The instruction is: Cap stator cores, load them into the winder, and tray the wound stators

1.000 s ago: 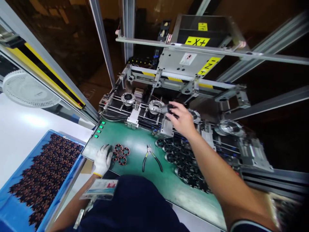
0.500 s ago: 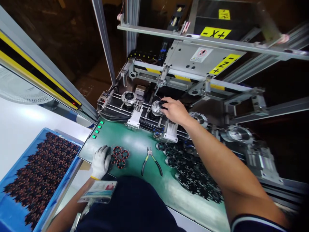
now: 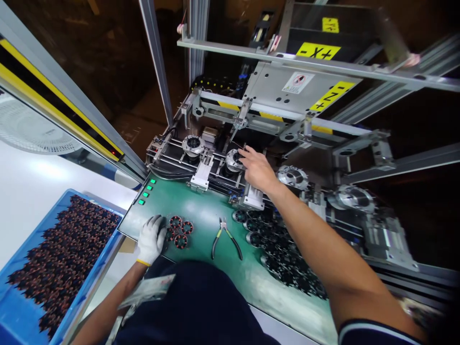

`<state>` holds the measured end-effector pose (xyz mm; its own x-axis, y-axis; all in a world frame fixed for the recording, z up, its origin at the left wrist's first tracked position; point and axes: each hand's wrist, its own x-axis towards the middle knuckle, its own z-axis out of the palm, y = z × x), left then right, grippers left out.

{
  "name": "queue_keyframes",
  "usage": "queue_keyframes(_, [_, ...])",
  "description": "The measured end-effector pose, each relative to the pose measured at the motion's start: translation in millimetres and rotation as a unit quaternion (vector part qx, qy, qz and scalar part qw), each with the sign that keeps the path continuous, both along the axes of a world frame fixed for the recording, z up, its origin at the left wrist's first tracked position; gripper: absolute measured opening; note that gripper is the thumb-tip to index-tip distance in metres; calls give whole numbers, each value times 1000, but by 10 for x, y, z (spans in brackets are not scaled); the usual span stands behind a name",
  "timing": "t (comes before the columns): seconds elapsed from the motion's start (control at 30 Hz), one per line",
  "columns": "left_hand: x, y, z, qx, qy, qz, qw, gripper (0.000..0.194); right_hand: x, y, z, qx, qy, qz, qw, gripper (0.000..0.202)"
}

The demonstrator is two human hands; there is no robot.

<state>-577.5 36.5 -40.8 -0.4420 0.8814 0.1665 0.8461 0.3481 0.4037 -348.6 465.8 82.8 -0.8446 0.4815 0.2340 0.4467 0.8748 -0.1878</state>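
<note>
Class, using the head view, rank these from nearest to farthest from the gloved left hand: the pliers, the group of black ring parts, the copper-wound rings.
1. Copper-wound rings: just right of the gloved left hand.
2. Pliers: farther right, mid-table.
3. Black ring parts: right of the pliers.

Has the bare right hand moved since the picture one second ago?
Yes: judged against the second round fixture from the left, the right hand has moved leftward, to its rim.

White glove [image 3: 149, 238], yellow-edged cuff [image 3: 143, 262], navy shirt [image 3: 204, 302], pale-striped sleeve [image 3: 375, 334], badge [image 3: 151, 291]
</note>
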Motion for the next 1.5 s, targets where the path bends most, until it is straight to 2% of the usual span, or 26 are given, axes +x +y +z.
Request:
queue_keyframes(0.13, [-17, 16, -4, 15, -11, -2, 1000, 38, -86, -38, 39, 3, 10, -12, 1000, 45])
queue_keyframes(0.2, [-48, 14, -17, 13, -12, -8, 1000, 39, -69, -162, 94, -2, 15, -25, 1000, 49])
queue_keyframes(0.27, [-82, 10, -30, 9, -12, -13, 1000, 39, 44, -397, 145, 0, 40, -40, 998, 54])
queue_keyframes(0.37, [-116, 18, -30, 9, -11, -22, 1000, 40, 425, -940, 150, 14, 137, -46, 989, 52])
queue_keyframes(0.43, [-122, 32, -17, 12, -11, -27, 1000, 40, 779, -1365, 53, 1, 185, -68, 980, 48])
queue_keyframes(0.5, [-120, 44, -2, 17, -12, -31, 999, 39, 1149, -1755, -141, -21, 182, -126, 975, 42])
queue_keyframes(0.57, [-117, 51, 9, 21, -12, -29, 999, 39, 1468, -2048, -392, -29, 165, -163, 972, 32])
queue_keyframes(0.63, [-118, 52, 16, 22, -11, -25, 999, 38, 1680, -2231, -630, -39, 140, -185, 972, 25])
queue_keyframes(0.7, [-122, 51, 21, 21, -9, -23, 999, 38, 1764, -2328, -807, -58, 111, -203, 971, 22])
queue_keyframes(0.77, [-128, 52, 28, 17, -6, -27, 999, 38, 1746, -2376, -913, -84, 85, -218, 969, 20])
queue_keyframes(0.87, [-130, 55, 42, 13, -1, -33, 999, 38, 1634, -2416, -969, -114, 74, -233, 963, 18])
queue_keyframes(0.93, [-126, 55, 47, 13, 1, -35, 999, 38, 1567, -2433, -937, -125, 87, -234, 960, 15])
queue_keyframes(1.03, [-114, 51, 37, 19, 0, -38, 999, 36, 1546, -2343, -726, -146, 126, -203, 960, 26])
queue_keyframes(1.1, [-106, 44, 15, 23, 0, -35, 999, 36, 1581, -2119, -440, -173, 150, -160, 960, 33])
queue_keyframes(1.17, [-104, 33, -14, 24, 1, -29, 999, 36, 1624, -1739, -73, -211, 183, -126, 952, 31])
queue_keyframes(1.23, [-110, 18, -47, 22, 6, -28, 999, 36, 1653, -1244, 274, -246, 259, -122, 926, 22])
queue_keyframes(1.3, [-124, 6, -80, 24, 14, -31, 999, 35, 1663, -722, 500, -187, 269, -117, 938, 18])
queue_keyframes(1.4, [-147, 3, -112, 19, 25, -31, 999, 34, 1660, -98, 559, -90, 210, -112, 967, 14])
queue_keyframes(1.5, [-158, 8, -112, 7, 25, -29, 999, 35, 1654, 194, 446, -70, 164, -100, 979, 14])
